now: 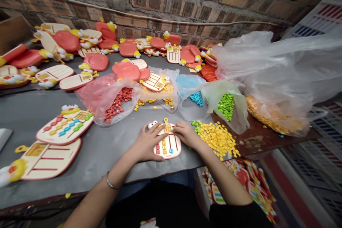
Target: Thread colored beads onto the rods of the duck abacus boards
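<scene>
A cream-and-red duck-faced toy board (167, 152) lies flat near the table's front edge. My left hand (146, 142) grips its left side, thumb at the lower edge and fingers reaching over the top. Red and yellow pieces fill two of its slots, and a single blue piece (171, 150) sits low in another. Over the board's upper right, my right hand (186, 134) has its fingertips pinched together; whatever is between them is hidden. Close by on the right is a spread pile of yellow pieces (217, 138), with a few green pieces (196, 124) at its left.
Bags of red pieces (121, 99), blue pieces (197, 98) and green pieces (226, 106) stand behind the board. A large clear bag (280, 92) is at right. Two toy boards (57, 162) overlap at left; many more lie along the brick wall. A box of boards (248, 181) stands below.
</scene>
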Action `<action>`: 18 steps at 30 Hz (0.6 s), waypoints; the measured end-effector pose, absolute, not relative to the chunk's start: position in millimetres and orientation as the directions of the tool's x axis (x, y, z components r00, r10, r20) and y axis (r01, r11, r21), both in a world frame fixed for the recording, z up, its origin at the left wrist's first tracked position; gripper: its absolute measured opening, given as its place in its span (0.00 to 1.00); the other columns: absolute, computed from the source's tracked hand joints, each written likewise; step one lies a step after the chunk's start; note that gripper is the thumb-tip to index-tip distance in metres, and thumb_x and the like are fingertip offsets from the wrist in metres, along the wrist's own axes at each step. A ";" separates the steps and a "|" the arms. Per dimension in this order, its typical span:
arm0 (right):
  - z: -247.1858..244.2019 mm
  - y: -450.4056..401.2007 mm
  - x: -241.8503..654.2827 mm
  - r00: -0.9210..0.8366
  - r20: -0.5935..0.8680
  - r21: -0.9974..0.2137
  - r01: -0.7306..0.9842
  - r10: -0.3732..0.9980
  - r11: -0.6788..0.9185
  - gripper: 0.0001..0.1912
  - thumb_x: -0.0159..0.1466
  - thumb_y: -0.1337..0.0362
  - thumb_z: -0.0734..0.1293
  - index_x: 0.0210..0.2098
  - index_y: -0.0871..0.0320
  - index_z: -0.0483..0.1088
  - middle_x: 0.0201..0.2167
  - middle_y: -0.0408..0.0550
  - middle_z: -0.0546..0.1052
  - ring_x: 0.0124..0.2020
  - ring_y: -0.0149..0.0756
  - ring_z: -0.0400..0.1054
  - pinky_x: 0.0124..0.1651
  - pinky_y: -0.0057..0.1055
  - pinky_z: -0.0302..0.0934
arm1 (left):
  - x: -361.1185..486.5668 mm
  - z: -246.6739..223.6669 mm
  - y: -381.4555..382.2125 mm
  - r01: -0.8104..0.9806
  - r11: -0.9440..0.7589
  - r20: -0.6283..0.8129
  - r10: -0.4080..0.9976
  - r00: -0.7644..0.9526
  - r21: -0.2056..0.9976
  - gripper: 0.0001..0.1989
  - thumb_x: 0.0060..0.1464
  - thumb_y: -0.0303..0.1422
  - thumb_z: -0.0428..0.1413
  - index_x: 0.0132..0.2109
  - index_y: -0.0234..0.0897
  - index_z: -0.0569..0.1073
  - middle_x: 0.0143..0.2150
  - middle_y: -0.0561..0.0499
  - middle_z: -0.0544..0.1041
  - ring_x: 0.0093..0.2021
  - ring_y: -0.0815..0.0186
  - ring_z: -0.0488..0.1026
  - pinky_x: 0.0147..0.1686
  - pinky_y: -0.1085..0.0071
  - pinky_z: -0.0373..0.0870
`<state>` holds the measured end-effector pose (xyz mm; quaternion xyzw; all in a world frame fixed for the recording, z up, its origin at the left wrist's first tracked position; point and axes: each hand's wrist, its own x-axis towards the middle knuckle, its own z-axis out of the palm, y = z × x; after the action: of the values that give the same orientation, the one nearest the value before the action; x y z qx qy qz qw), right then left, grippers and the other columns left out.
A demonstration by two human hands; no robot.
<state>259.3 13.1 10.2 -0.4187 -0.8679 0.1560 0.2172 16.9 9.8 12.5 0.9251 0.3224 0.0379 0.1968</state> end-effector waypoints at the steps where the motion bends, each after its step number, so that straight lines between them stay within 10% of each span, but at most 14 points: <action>1: 10.2 11.0 258.6 -0.563 0.247 -0.500 0.623 0.789 0.601 0.07 0.67 0.71 0.63 0.35 0.57 0.74 0.31 0.48 0.74 0.36 0.38 0.66 0.39 0.33 0.62 | 17.3 12.4 9.7 0.582 -0.715 -0.054 0.613 0.789 0.387 0.47 0.42 0.55 0.63 0.67 0.48 0.58 0.73 0.45 0.47 0.70 0.44 0.43 0.64 0.43 0.30; 10: 13.0 6.7 257.3 -0.561 0.077 -0.845 0.402 0.824 0.352 0.15 0.60 0.59 0.71 0.46 0.57 0.75 0.31 0.46 0.78 0.31 0.36 0.71 0.36 0.30 0.65 | 17.3 14.9 10.1 0.592 -0.712 -0.059 0.619 0.783 0.378 0.51 0.41 0.56 0.63 0.68 0.45 0.55 0.72 0.45 0.50 0.70 0.45 0.45 0.64 0.45 0.31; 18: 7.8 73.9 299.1 0.058 0.292 -0.699 0.695 0.955 0.171 0.07 0.60 0.67 0.65 0.37 0.59 0.74 0.33 0.50 0.76 0.31 0.38 0.70 0.36 0.33 0.65 | 18.4 20.1 9.9 0.602 -0.709 -0.093 0.616 0.782 0.367 0.45 0.41 0.55 0.64 0.64 0.45 0.63 0.72 0.42 0.48 0.70 0.42 0.44 0.63 0.41 0.34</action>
<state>299.1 73.9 7.8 -0.6205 -0.6645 0.1711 0.3797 18.4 9.9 20.1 0.9242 0.3294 0.0181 0.1921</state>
